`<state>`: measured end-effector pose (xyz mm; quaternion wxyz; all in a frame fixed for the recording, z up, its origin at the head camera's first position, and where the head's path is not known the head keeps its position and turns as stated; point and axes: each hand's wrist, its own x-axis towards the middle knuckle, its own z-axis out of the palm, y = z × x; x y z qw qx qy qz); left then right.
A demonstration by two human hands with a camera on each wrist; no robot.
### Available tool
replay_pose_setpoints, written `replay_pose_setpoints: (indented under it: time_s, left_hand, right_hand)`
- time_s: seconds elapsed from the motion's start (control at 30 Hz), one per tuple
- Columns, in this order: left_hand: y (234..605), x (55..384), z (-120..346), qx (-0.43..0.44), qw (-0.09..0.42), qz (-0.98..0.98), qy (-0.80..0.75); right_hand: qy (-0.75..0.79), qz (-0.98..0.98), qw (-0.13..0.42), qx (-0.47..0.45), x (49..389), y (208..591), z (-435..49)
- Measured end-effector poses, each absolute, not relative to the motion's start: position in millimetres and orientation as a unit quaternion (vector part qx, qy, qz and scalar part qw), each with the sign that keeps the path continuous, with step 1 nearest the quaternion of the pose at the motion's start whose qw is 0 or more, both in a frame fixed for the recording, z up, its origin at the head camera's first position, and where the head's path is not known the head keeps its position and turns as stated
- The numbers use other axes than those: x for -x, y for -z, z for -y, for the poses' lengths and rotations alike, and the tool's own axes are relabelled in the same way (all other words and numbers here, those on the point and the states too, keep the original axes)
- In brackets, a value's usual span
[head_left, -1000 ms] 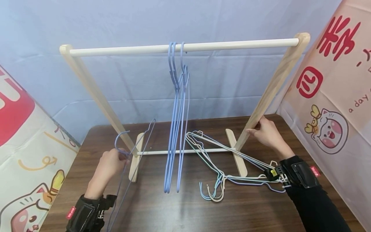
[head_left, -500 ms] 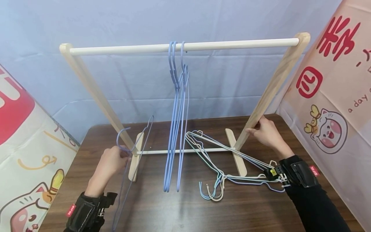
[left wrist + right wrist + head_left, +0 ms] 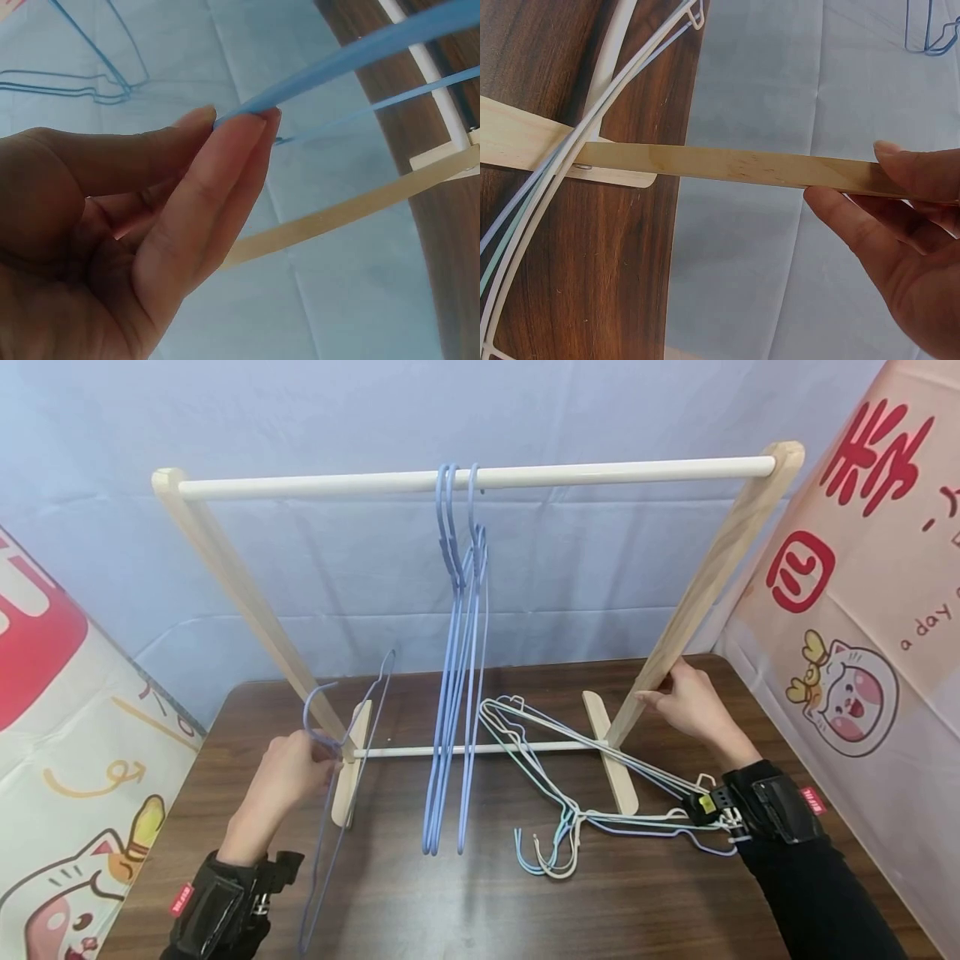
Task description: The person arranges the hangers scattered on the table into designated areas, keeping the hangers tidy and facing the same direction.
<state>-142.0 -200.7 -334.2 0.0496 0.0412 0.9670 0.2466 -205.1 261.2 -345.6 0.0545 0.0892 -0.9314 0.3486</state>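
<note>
Fingers of the left hand pinch a blue wire hanger near its hook — held beside the left post of a wooden rack, below the top rail. The right hand grips the right post, thumb and fingers on opposite sides. Midway along the rail hang more blue hangers. To the right, a pile of pale hangers lies on the table — hooks toward the near side. A pale blue cloth covers the far side.
</note>
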Motion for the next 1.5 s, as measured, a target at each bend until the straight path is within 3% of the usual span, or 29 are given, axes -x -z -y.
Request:
replay_pose_setpoints:
  time_s: [0.63, 1.5]
  left_hand:
    - [315.0, 147.8, 192.7, -0.091, -0.003, -0.966, -0.241]
    - [292.2, 153.9, 184.7, -0.089, 0.013, -0.966, -0.241]
  right_hand:
    - [-0.347, 0.931, 0.059, -0.095, 206.0, 346.2, -261.5]
    - [-0.353, 0.930, 0.052, -0.089, 206.8, 346.7, -262.2]
